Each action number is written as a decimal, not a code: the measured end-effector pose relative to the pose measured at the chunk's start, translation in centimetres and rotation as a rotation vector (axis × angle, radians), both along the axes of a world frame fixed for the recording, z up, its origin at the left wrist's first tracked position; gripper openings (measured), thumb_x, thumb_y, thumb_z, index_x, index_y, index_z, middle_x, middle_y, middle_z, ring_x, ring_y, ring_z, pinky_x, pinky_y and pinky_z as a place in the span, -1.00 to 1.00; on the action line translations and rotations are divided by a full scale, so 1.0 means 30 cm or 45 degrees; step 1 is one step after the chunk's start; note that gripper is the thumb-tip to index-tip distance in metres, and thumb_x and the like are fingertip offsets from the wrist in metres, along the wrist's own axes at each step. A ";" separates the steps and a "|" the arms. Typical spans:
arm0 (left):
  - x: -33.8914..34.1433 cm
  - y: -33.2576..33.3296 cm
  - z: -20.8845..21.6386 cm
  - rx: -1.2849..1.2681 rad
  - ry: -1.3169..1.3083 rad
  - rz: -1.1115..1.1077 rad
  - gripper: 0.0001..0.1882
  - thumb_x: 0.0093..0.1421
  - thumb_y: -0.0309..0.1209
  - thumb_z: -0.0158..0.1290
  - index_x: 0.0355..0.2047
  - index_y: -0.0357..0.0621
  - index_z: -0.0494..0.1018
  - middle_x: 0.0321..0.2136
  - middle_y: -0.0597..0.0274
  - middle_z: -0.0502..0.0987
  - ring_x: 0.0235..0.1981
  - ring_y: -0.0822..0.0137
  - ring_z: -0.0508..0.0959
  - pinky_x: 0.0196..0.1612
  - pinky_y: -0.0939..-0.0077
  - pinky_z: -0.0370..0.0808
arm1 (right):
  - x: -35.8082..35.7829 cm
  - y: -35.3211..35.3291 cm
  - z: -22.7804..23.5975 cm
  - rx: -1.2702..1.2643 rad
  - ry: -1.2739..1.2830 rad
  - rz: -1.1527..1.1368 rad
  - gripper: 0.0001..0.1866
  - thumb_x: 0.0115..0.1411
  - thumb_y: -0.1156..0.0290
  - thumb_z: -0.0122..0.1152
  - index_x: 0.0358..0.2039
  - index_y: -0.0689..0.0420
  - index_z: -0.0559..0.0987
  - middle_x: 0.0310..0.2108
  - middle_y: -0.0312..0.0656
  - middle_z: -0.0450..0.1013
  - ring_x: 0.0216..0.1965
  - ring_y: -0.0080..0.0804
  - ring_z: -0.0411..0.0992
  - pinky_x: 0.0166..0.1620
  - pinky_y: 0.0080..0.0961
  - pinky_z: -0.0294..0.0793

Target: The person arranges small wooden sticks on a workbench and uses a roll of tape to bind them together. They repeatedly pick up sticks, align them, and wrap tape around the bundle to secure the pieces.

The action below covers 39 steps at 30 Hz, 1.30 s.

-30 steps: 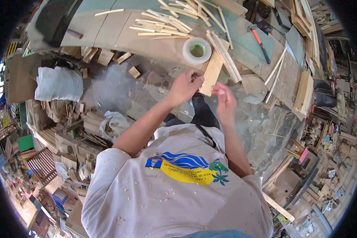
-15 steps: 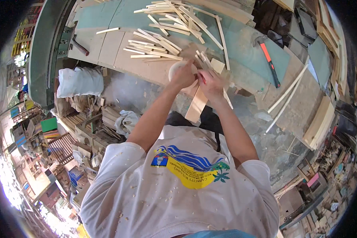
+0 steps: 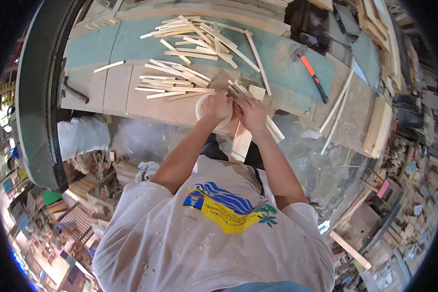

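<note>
My left hand (image 3: pixel 216 106) is closed over a round white dish-like thing (image 3: pixel 199 110) at the bench's near edge, its fingertips meeting those of my right. Whatever they pinch is hidden. My right hand (image 3: pixel 251 113) has its fingers bent inward, lying across a few thin wooden strips (image 3: pixel 236 88); whether it grips them or something small is hard to see. A strip's end (image 3: pixel 275 131) shows beyond that hand. Under my hands a flat pale board (image 3: pixel 241 141) points toward my body, and a short wood block (image 3: pixel 256 92) lies just past my right fingers.
Loose wooden strips (image 3: pixel 180 80) lie in piles on the workbench (image 3: pixel 117 95). A hammer with an orange and black handle (image 3: pixel 312 75) rests at the right, two long strips (image 3: pixel 339 104) beyond it. A dark-handled tool (image 3: pixel 76 91) and a white sack (image 3: pixel 85 135) are left.
The view has shifted, moving the bench leftward and up in the picture. My hands stay together by the white dish. The red thing seen at my right fingers is now out of sight.
</note>
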<state>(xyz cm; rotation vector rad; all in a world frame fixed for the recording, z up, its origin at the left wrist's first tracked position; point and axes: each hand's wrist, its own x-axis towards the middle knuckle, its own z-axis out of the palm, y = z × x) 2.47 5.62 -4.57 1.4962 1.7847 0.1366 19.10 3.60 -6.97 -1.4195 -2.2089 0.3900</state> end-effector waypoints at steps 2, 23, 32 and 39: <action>-0.011 -0.001 -0.022 0.040 -0.002 -0.025 -0.65 0.29 -0.18 -0.02 -0.03 -0.10 0.51 -0.12 -0.12 0.61 -0.04 -0.20 0.57 0.03 -0.10 0.47 | -0.006 0.007 -0.005 0.028 -0.102 0.023 -0.83 -0.01 0.41 0.37 -0.36 0.01 0.60 -0.36 -0.28 0.54 -0.30 -0.24 0.51 -0.23 -0.27 0.50; -0.063 -0.010 -0.021 0.119 -0.114 -0.088 -0.65 0.27 -0.14 0.03 -0.14 -0.12 0.55 -0.21 -0.14 0.63 -0.11 -0.15 0.61 -0.02 -0.04 0.52 | -0.047 0.052 0.097 0.016 -0.013 -0.231 -0.69 0.25 0.26 0.25 -0.07 0.14 0.58 -0.21 -0.01 0.54 -0.16 -0.06 0.52 -0.07 -0.16 0.51; -0.040 -0.011 -0.082 0.124 -0.051 -0.096 -0.67 0.25 -0.14 -0.01 -0.14 -0.06 0.57 -0.16 -0.15 0.63 -0.07 -0.17 0.61 -0.01 -0.11 0.50 | 0.097 0.109 0.132 -0.556 0.425 -0.366 -0.58 0.35 0.19 0.06 0.03 0.27 0.47 -0.18 0.01 0.50 -0.17 -0.07 0.50 -0.04 -0.20 0.49; -0.056 -0.014 -0.028 0.167 0.021 -0.258 -0.61 0.28 -0.08 -0.02 -0.02 0.02 0.56 -0.13 -0.12 0.63 -0.04 -0.13 0.60 0.06 -0.01 0.50 | 0.202 0.054 0.352 -0.915 1.372 -0.652 -0.52 0.42 -0.03 -0.15 -0.06 0.16 0.47 -0.34 -0.20 0.51 -0.36 -0.42 0.49 -0.22 -0.39 0.53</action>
